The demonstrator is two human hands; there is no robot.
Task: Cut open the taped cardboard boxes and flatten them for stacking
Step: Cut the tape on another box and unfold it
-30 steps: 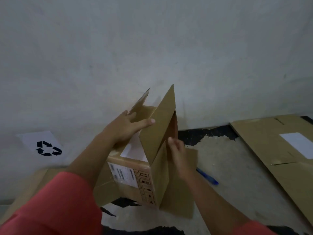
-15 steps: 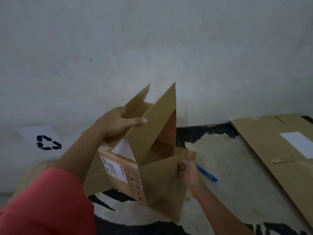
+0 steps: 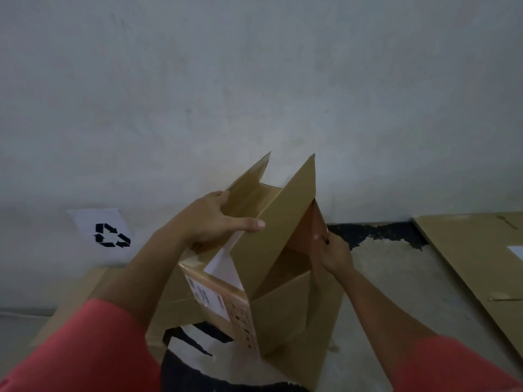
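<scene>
On the floor point(image 3: 396, 278) by the wall point(image 3: 254, 80), the left hand point(image 3: 212, 219) is gripping the open box point(image 3: 220, 295) at its top, fingers hiding behind a flap point(image 3: 249, 176). The right hand point(image 3: 334, 253) is pinching another flap.

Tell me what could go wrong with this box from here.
1. The right hand pinches a thin inner flap of the brown cardboard box with white labels; a hard pull might tear it or scrape fingers.
2. The left hand grips only an upper flap while the box sits tilted, so it might slip or tip.
</scene>
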